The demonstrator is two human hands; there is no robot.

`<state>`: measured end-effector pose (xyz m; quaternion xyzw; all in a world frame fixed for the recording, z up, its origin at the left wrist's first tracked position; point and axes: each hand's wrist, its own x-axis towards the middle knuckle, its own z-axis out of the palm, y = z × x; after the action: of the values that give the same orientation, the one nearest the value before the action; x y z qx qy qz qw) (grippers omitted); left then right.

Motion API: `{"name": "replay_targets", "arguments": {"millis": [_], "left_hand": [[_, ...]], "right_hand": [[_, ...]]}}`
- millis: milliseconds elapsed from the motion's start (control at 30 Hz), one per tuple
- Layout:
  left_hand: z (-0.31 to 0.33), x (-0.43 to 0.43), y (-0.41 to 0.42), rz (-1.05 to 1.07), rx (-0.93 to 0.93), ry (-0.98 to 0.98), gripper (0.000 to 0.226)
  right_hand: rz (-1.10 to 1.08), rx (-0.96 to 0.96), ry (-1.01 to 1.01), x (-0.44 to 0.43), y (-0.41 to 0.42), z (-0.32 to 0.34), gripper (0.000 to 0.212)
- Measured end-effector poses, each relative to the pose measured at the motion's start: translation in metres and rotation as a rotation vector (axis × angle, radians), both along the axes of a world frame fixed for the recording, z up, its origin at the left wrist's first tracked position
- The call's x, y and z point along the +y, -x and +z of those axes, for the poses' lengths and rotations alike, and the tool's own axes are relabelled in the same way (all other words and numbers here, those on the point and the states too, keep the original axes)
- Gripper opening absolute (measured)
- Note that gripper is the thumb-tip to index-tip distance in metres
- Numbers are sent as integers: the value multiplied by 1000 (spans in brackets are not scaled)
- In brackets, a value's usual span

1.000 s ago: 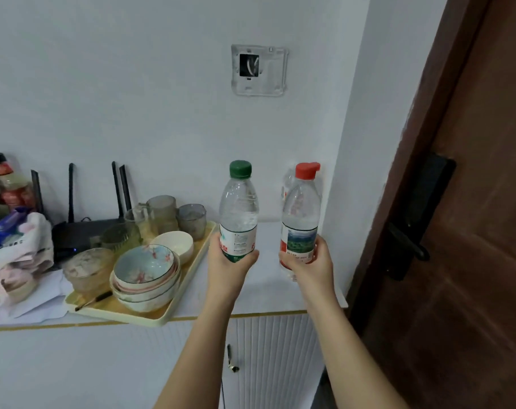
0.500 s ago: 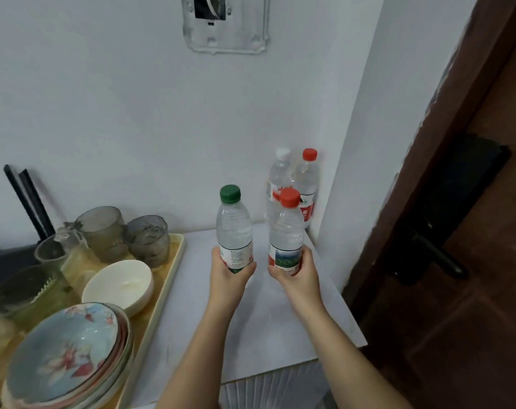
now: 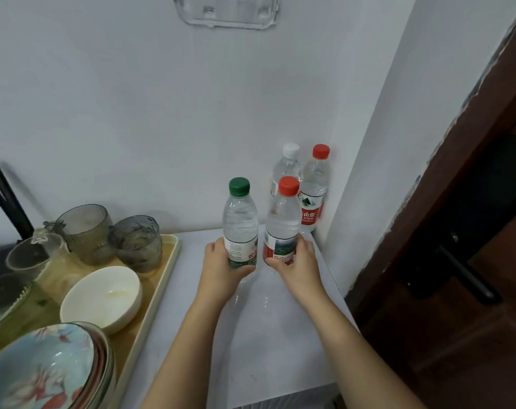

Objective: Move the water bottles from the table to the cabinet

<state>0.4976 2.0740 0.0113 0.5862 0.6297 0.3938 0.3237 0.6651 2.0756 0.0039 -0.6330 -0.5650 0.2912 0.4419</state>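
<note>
The left hand point(image 3: 224, 268) is wrapped around the lower body of a green-capped water bottle point(image 3: 239, 222), fingers closed over its label. The right hand point(image 3: 296, 265) grips a red-capped water bottle point(image 3: 281, 222) the same way, low on the label. Both bottles stand upright, side by side and nearly touching, above the white cabinet top point(image 3: 268, 335); the hands cover their bases, so whether they rest on the surface or hover just above it cannot be told.

Behind them, in the corner where the two white walls meet, stand two more bottles just beside each other: a white-capped bottle point(image 3: 286, 166) and a second red-capped bottle point(image 3: 315, 187) with a red label.

To the left, a cream tray point(image 3: 169, 261) sits on the cabinet top. It carries two smoky grey glass cups point(image 3: 137, 242), a clear glass pitcher point(image 3: 33, 255), a white bowl point(image 3: 101, 298) and a stack of floral bowls point(image 3: 44, 370). A dark brown door point(image 3: 472, 261) with a black handle point(image 3: 469, 278) stands on the right.
</note>
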Motion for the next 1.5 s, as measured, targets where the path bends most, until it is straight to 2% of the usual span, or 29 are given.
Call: {"name": "replay_targets", "arguments": {"millis": [67, 167, 267, 600, 800, 1100, 1333, 1433, 1500], "left_hand": [[2, 6, 0, 88, 50, -6, 56], [3, 16, -3, 176, -13, -46, 53], [3, 26, -4, 229, -41, -82, 47], [0, 67, 5, 228, -24, -133, 55], [4, 80, 3, 224, -35, -154, 54], [2, 82, 2, 235, 4, -156, 57], [5, 82, 5, 191, -2, -108, 57], [6, 74, 5, 186, -3, -56, 65], [4, 61, 7, 199, 117, 0, 81]], "right_hand": [[-21, 16, -14, 6, 3, 3, 69], [-55, 46, -18, 17, 13, 7, 60], [-101, -33, -25, 33, 21, 9, 55], [-209, -112, -9, 68, 35, 7, 38], [-198, -166, -8, 80, 44, 6, 27], [-154, -254, -10, 84, 42, 6, 27], [-86, -214, -43, 77, 37, 7, 25], [-19, -275, -4, 69, 30, 7, 29], [34, -390, 25, 59, 22, 5, 37]]}}
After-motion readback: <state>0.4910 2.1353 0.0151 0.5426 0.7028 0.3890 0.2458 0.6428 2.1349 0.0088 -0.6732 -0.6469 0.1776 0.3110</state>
